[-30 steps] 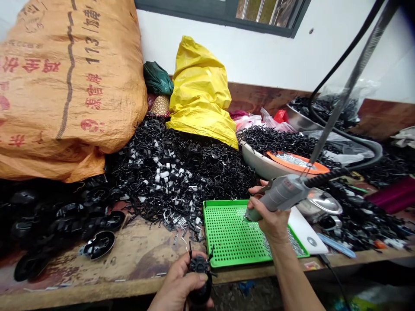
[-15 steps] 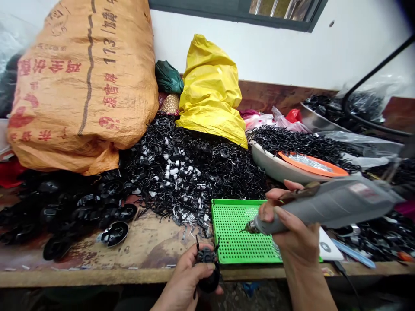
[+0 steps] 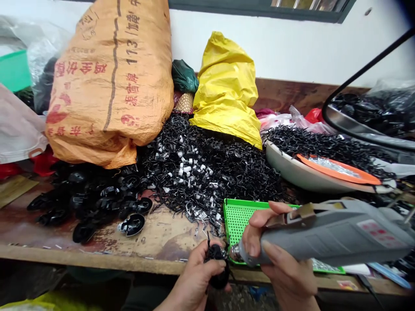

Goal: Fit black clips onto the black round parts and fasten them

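Note:
My left hand point(image 3: 196, 274) is closed around a black round plastic assembly point(image 3: 218, 280) with thin black prongs, held just in front of the table edge. A grey electric screwdriver point(image 3: 327, 235) lies in my right hand point(image 3: 287, 270), fingers wrapped round its front end. Its metal nose point(image 3: 235, 251) points left and meets the upper right side of the black assembly; the bit's exact contact is hard to make out. Behind the screwdriver is a green perforated tray point(image 3: 238, 216), partly covered by my right hand and the tool.
Small black and white plastic parts point(image 3: 194, 172) are heaped mid-table. Black round assemblies point(image 3: 106, 198) lie to the left, below a big orange sack point(image 3: 110, 86). A yellow bag point(image 3: 227, 90) stands behind. On the right, a bowl point(image 3: 285, 172) carries black parts and an orange dish point(image 3: 366, 176).
My right hand has brought the screwdriver left and down, from over the green tray to the black assembly. My left hand still holds the assembly. The whole view has shifted.

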A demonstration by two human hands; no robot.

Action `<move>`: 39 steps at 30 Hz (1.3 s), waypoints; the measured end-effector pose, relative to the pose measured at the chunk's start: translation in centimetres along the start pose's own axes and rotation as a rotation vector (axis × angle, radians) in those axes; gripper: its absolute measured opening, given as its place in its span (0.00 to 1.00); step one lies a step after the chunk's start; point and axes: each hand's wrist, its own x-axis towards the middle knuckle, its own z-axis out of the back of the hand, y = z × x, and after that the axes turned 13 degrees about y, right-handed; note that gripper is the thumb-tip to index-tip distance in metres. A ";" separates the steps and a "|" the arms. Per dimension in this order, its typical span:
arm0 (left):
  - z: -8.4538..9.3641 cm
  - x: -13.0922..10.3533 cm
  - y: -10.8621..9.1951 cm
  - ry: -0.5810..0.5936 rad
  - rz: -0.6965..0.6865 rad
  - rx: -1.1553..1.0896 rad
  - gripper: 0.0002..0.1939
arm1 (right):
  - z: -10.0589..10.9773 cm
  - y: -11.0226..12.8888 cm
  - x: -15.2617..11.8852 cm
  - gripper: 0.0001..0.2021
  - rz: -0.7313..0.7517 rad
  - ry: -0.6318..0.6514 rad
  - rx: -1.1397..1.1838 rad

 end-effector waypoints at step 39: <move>0.9 0.9 0.8 -0.053 0.026 -0.073 0.16 | 10.7 -3.2 2.0 0.20 0.073 -0.405 -0.369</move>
